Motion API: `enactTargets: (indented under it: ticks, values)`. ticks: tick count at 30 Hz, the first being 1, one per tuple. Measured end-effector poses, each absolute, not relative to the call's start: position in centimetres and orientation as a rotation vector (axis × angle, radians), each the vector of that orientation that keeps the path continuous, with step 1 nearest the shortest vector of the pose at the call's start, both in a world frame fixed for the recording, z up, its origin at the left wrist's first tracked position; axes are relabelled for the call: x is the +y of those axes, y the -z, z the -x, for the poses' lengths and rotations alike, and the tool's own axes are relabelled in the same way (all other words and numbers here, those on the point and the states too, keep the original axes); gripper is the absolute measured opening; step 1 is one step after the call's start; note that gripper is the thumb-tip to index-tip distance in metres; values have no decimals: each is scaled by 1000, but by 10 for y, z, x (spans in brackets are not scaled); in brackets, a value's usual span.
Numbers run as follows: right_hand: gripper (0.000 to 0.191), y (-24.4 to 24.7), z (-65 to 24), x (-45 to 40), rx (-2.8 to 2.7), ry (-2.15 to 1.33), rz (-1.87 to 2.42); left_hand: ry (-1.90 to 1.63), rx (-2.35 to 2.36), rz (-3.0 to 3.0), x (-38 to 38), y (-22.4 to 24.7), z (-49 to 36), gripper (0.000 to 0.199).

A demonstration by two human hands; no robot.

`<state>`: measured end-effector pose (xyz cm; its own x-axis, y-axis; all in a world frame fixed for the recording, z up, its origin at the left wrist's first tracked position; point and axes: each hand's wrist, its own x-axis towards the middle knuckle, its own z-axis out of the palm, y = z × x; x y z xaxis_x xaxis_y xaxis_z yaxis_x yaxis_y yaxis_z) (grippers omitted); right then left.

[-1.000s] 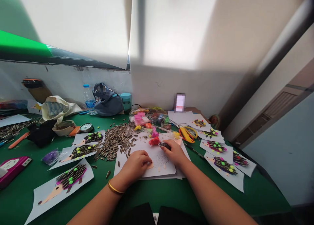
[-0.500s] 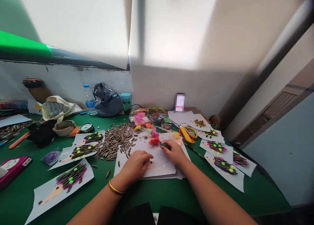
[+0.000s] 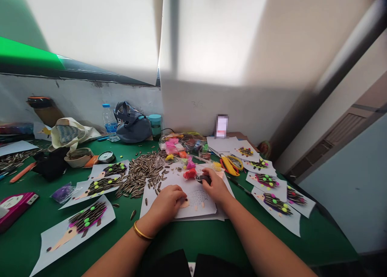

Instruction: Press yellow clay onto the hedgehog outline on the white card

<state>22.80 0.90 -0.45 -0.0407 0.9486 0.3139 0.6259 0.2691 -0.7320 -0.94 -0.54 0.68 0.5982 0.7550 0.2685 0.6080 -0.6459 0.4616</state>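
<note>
Nearby, seeds (image 3: 139, 174) litter paper (image 3: 173, 181); right hand (image 3: 216, 187) clasps black lump (image 3: 207, 179), left hand's (image 3: 168, 200) grip unclear.

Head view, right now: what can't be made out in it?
All in the head view:
Left hand: its own curled fingers hide whether it pinches anything beside the hedgehog drawing.
Dark lump: partly covered by the right hand, so its full shape is hidden.
Upright screen: blurred by pixelation, unreadable.
Magenta case: cut off by the left edge.
</note>
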Motion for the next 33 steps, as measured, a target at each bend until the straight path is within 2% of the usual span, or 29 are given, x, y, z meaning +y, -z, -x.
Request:
enactTargets:
  ticks: [4,12,19,22,27,33]
  values:
    - [22,5,-232,13,-1767,-339,1468,-693,1169,-2464,-5,-10,10,35]
    - [38,7,-230,18,-1968,-111,1468,-711,1199,-2456,-5,-12,9,34]
    - [29,-27,-243,48,-1900,88,1617,-776,1187,-2464,-6,-14,5,34]
    - [23,-39,-254,86,-1984,43,1827,-804,1179,-2455,-7,-14,4,32]
    - [16,-39,-259,136,-2035,-52,1940,-854,1182,-2445,-7,-12,6,31]
    - [8,-47,-253,131,-1992,-29,1865,-930,1202,-2395,-8,-15,6,29]
